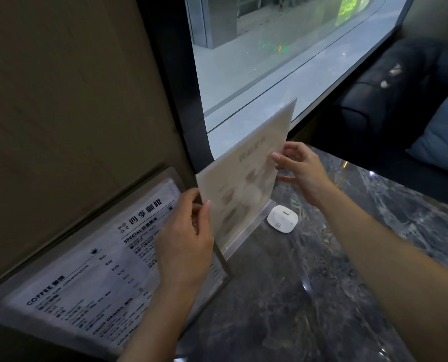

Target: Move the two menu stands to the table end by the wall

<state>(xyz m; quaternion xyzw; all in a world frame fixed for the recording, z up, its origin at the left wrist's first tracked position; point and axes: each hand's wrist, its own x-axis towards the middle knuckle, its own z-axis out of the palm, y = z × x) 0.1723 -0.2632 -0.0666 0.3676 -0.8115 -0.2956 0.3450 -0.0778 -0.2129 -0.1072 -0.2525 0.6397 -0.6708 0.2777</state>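
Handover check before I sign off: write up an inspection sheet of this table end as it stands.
Surface: dark marble table, glossy.
Job's things: black-framed coffee menu leans against the wall; pale acrylic menu stand upright beside it, base on the table.
Clutter: small white square device by the stand's base.
Grippers: left hand pinches the pale stand's near edge; right hand holds its far edge.
Cables: nothing seen.
Surroundings: window behind the stand, dark sofa with a blue cushion to the right.
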